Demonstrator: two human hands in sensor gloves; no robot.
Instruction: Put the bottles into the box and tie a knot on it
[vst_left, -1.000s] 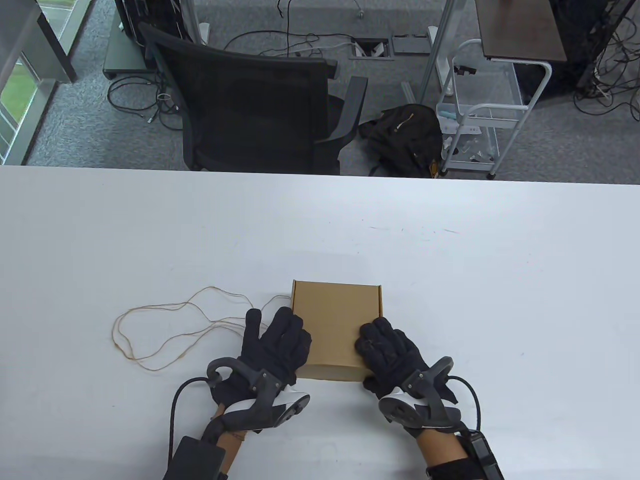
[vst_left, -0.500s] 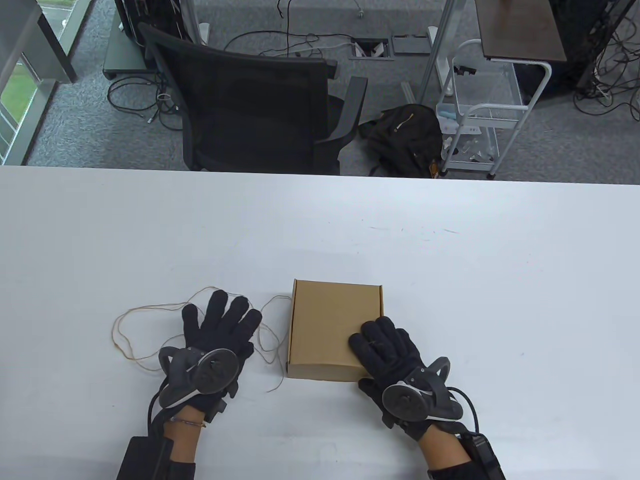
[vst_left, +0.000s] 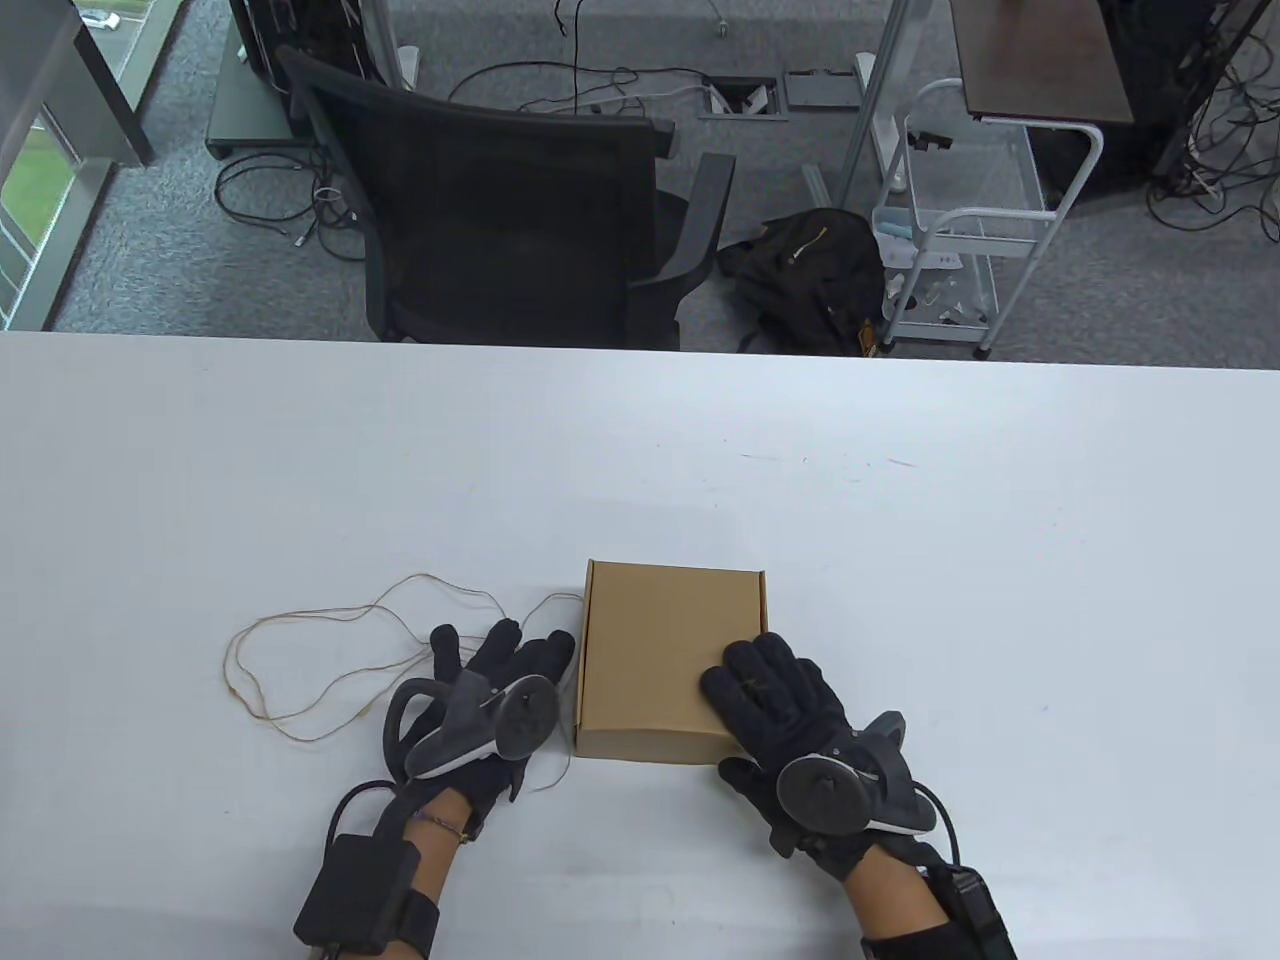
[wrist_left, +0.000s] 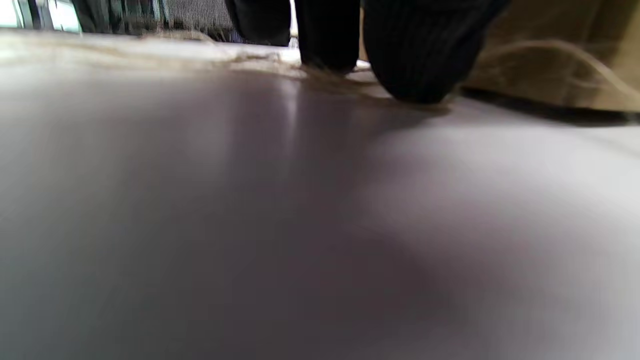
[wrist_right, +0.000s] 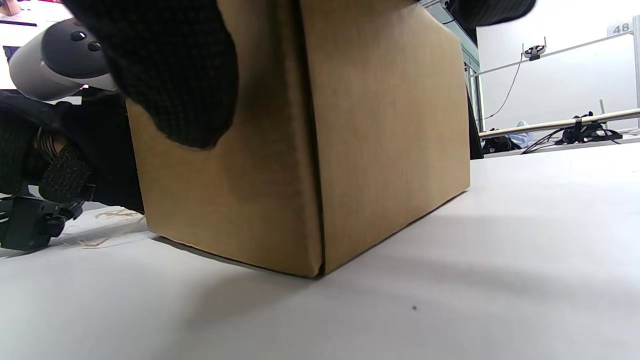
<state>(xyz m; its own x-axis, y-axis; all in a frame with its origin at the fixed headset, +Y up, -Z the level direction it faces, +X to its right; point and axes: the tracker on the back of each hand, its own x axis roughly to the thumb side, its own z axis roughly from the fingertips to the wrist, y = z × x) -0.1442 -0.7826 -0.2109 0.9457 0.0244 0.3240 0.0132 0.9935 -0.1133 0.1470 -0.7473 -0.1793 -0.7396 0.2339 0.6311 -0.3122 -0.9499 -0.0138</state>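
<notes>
The brown cardboard box (vst_left: 655, 640) stands closed on the white table (vst_left: 900, 500); no bottles show. My right hand (vst_left: 765, 680) lies on the box's near right corner with its fingers flat on the lid. Its thumb (wrist_right: 175, 75) hangs over the front face of the box (wrist_right: 380, 125). My left hand (vst_left: 500, 650) lies just left of the box with its fingers stretched out. Their fingertips (wrist_left: 420, 75) press down on the table where the thin tan string (vst_left: 300, 650) runs. A strand of string (wrist_left: 550, 47) arcs in front of the box (wrist_left: 525, 20).
The string's loose loops spread over the table to the left of my left hand. Beyond the far table edge stand a black office chair (vst_left: 500, 200), a black bag (vst_left: 800, 270) and a white wire cart (vst_left: 950, 230).
My left hand left the box's left side, swung out over the string, then came back toward the box and lowered its fingers onto the string. The right hand and box hardly moved.
</notes>
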